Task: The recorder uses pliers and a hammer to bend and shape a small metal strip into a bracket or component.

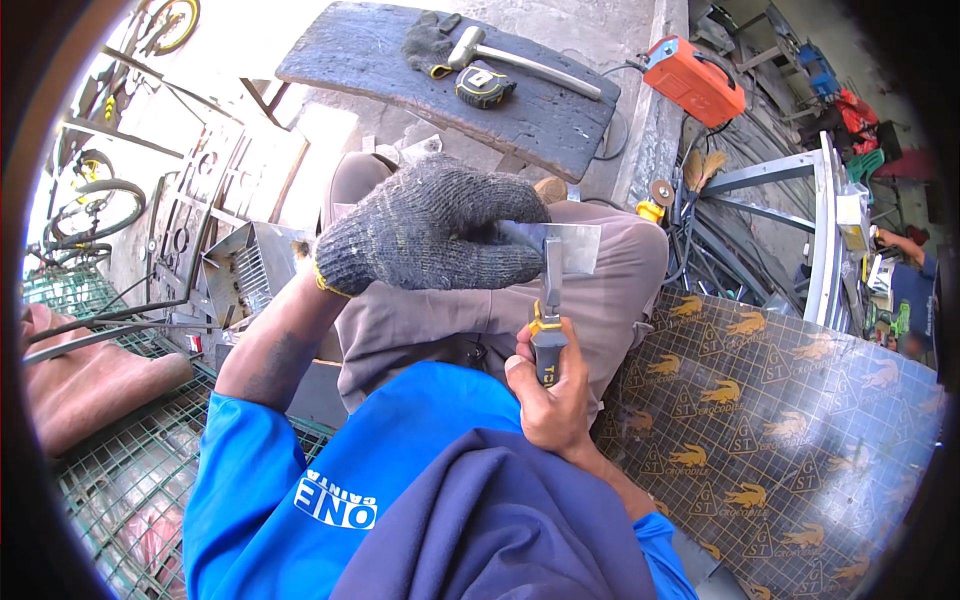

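Note:
My left hand (440, 225), in a dark grey knitted glove with a yellow cuff edge, is closed on a small flat metal plate (582, 249). The plate sticks out to the right from between thumb and fingers. Bare and closed, my right hand (550, 395) grips the black-and-yellow handle of a hand tool (547, 345). Its narrow grey metal end points away from me and overlaps the plate; the exact kind of tool cannot be told. Both hands are above my lap, and the gloved fingers hide part of the plate.
A dark wooden bench (390, 50) ahead carries a hammer (520, 62), a tape measure (485, 85) and a glove (428, 45). An orange machine (693, 82) stands beyond. Patterned board (760, 430) lies right, near a metal frame (825, 230); green wire mesh (130, 480) is left.

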`<state>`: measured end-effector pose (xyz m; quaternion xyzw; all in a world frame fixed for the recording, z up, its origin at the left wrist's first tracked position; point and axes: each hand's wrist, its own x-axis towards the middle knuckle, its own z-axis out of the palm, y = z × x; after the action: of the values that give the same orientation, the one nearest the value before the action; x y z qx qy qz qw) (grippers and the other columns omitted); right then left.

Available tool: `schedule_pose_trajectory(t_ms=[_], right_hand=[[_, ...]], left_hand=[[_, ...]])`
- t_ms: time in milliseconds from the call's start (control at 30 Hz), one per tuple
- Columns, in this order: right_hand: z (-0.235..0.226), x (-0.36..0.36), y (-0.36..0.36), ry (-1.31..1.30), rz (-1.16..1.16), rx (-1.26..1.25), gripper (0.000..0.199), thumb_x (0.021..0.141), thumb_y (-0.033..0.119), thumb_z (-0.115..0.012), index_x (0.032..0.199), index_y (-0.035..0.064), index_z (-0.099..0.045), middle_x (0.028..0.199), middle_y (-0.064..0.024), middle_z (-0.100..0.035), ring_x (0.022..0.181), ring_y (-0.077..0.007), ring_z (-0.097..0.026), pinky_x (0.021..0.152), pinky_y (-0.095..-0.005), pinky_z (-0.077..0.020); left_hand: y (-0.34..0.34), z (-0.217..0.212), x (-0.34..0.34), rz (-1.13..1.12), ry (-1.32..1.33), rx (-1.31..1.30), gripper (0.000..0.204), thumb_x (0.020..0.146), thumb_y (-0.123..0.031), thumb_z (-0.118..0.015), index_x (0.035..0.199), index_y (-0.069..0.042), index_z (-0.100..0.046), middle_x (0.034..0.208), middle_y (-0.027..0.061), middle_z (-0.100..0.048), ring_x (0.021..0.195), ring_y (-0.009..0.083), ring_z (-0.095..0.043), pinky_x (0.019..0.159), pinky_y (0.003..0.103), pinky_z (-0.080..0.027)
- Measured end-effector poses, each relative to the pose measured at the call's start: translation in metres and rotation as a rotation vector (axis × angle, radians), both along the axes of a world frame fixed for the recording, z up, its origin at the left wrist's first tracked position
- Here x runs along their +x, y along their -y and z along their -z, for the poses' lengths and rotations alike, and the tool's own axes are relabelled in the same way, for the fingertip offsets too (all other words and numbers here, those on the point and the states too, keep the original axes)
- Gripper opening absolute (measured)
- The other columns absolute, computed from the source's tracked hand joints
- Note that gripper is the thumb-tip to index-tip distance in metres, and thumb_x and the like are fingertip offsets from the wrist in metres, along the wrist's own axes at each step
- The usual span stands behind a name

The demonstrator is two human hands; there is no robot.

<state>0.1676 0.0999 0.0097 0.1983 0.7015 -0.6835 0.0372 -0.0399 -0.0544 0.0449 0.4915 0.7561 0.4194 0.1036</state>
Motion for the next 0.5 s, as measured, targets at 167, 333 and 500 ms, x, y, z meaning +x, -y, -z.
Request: schedule_pose_trajectory(t_ms=[167,333,500], right_hand=[[-0.003,-0.002,0.005,-0.036,-0.019,-0.009,0.021,0.087,0.002,-0.061,0.107,0.0022,-0.053,0.077,-0.0047,-0.056,0.064,-0.0096,-0.052,0.059,-0.0293,-0.0439],[-0.004,-0.002,0.012,-0.047,-0.002,-0.101,0.021,0.087,0.001,-0.061,0.106,0.0028,-0.053,0.079,-0.0026,-0.055,0.064,-0.0078,-0.05,0.059,-0.0279,-0.0436],[-0.005,-0.002,0.014,-0.037,-0.043,-0.13,0.022,0.087,0.002,-0.061,0.107,0.0031,-0.053,0.081,-0.0032,-0.055,0.065,-0.0085,-0.05,0.06,-0.028,-0.0447]], left_hand=[[0.001,-0.01,-0.001,0.014,0.012,-0.007,0.032,0.085,-0.031,-0.078,0.105,-0.007,-0.072,0.074,0.0149,-0.066,0.067,0.0327,-0.067,0.062,0.04,-0.051],[0.003,-0.013,-0.005,0.051,0.072,-0.019,0.02,0.089,-0.026,-0.072,0.1,-0.009,-0.071,0.073,0.0137,-0.066,0.068,0.0344,-0.067,0.061,0.04,-0.051],[0.003,-0.007,-0.005,0.013,0.001,0.14,0.021,0.083,-0.018,-0.07,0.096,-0.002,-0.073,0.072,0.012,-0.068,0.067,0.0316,-0.069,0.064,0.039,-0.054]])
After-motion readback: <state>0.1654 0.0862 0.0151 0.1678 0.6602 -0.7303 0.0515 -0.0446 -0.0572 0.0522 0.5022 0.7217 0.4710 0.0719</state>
